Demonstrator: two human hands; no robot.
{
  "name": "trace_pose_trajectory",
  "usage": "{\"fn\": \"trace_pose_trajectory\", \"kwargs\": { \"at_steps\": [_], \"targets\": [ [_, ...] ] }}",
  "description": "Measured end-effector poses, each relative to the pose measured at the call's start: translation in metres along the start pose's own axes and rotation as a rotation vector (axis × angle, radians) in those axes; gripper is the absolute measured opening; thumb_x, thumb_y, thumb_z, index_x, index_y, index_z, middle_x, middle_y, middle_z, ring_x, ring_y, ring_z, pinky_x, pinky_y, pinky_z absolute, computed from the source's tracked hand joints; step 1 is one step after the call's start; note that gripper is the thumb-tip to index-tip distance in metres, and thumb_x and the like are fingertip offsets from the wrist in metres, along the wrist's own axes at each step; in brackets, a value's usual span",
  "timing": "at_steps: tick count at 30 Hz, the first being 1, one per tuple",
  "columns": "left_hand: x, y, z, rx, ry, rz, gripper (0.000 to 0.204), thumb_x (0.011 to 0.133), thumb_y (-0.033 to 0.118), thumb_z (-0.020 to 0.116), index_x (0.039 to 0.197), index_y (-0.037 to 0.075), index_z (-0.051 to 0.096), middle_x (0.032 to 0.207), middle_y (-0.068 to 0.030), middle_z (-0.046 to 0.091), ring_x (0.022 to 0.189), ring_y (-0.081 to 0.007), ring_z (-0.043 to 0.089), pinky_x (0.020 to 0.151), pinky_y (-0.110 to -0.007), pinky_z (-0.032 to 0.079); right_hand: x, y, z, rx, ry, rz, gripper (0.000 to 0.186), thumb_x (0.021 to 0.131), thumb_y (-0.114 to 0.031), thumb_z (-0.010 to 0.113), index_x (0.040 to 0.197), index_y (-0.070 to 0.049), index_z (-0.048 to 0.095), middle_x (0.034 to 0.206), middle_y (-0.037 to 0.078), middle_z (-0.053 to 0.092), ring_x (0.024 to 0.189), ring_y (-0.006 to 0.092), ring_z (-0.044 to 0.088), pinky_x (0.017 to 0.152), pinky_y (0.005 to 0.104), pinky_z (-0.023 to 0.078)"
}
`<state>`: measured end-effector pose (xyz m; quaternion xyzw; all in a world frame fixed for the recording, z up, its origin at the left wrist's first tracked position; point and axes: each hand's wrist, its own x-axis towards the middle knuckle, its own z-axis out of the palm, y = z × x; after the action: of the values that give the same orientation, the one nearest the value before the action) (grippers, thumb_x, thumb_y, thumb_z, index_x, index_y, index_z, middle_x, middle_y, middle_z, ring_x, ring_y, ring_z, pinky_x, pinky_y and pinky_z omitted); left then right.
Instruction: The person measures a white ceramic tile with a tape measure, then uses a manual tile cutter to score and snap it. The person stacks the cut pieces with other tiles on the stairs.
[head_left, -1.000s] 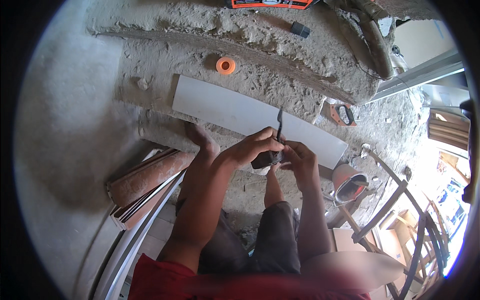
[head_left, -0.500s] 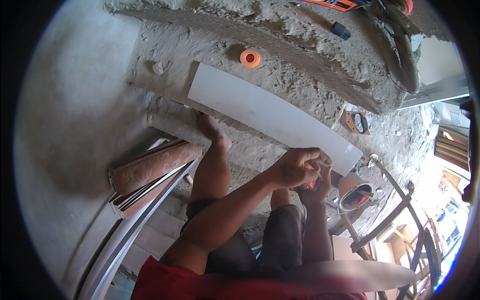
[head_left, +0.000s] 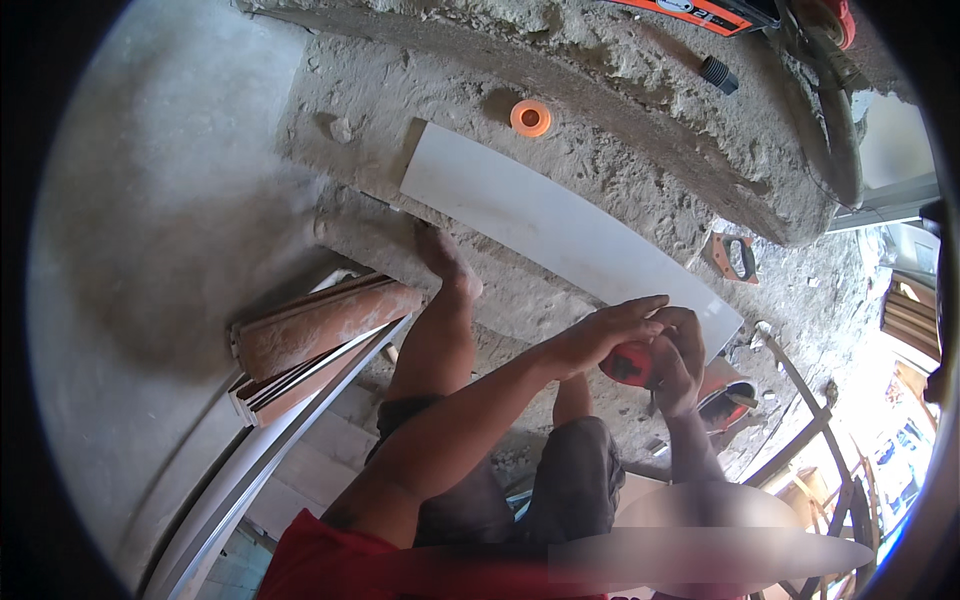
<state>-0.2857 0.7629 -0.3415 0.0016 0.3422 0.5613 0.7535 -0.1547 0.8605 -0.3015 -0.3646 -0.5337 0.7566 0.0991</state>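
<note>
My left hand grips the top of a compact red-and-black object, perhaps a tape measure; most of it is hidden by my fingers. On its right side, my right hand is wrapped round it. Both hands are just in front of a long white board lying slanted on rough concrete steps. An orange ring-shaped item sits above the board, and an orange-framed hand saw, only partly visible, lies beyond its right end.
My bare foot rests below the board. Stacked reddish planks lie at the left. A bucket stands behind my right hand, wooden frame pieces at the right. A black fitting and an orange-black tool lie higher up.
My hands have moved rightward and down. The dark thin piece seen upright between them earlier no longer shows; the red object now shows in their grip. The view has shifted slightly.
</note>
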Motion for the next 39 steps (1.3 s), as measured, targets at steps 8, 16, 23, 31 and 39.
{"fn": "trace_pose_trajectory", "kwargs": {
  "at_steps": [8,16,23,31,39],
  "targets": [
    [-0.025,0.043,-0.029,0.295,0.079,-0.309,0.052,0.088,0.039,0.069,0.130,0.011,0.055,0.118,-0.0073,0.057,0.111,-0.0145,0.053,0.094,-0.032,0.045,0.029,0.030,0.033,-0.249,0.651,0.131,0.040,0.093,-0.029,0.064,0.066,0.001,0.058,0.058,-0.001,0.051,0.056,0.0087,0.046,0.053,0.0291,0.038],
    [-0.039,0.067,-0.051,0.576,0.193,-0.432,0.063,0.064,0.026,0.085,0.116,0.002,0.059,0.109,-0.0074,0.059,0.104,-0.0168,0.055,0.090,-0.031,0.044,0.005,0.054,0.069,-0.447,0.366,0.244,0.047,0.081,-0.044,0.074,0.075,0.001,0.060,0.065,0.012,0.063,0.055,0.0249,0.057,0.055,0.0375,0.046],
    [-0.071,0.085,-0.051,1.105,0.291,-0.516,0.076,0.057,0.039,0.085,0.118,0.005,0.056,0.104,-0.0086,0.059,0.100,-0.0202,0.056,0.089,-0.031,0.044,0.004,0.040,0.066,-0.377,0.164,0.347,0.047,0.074,-0.040,0.082,0.078,0.001,0.061,0.069,0.008,0.060,0.066,0.0168,0.057,0.065,0.0309,0.047],
    [-0.130,0.213,-0.159,1.275,0.415,-0.670,0.057,0.063,0.027,0.076,0.113,0.005,0.061,0.093,-0.0063,0.063,0.085,-0.0155,0.059,0.074,-0.030,0.048,0.007,0.050,-0.073,-0.174,0.443,0.423,0.025,0.090,-0.029,0.062,0.087,-0.004,0.063,0.064,0.000,0.051,0.054,0.0094,0.046,0.052,0.0248,0.038],
    [-0.139,0.291,-0.252,1.626,0.631,-0.759,0.047,0.067,0.039,0.076,0.101,0.007,0.069,0.096,-0.0081,0.067,0.090,-0.0182,0.061,0.079,-0.032,0.048,-0.059,0.106,-0.240,-0.134,0.888,0.447,0.033,0.092,-0.045,0.063,0.093,-0.012,0.060,0.065,-0.007,0.042,0.057,0.0038,0.041,0.052,0.0199,0.034]
  ]
}}
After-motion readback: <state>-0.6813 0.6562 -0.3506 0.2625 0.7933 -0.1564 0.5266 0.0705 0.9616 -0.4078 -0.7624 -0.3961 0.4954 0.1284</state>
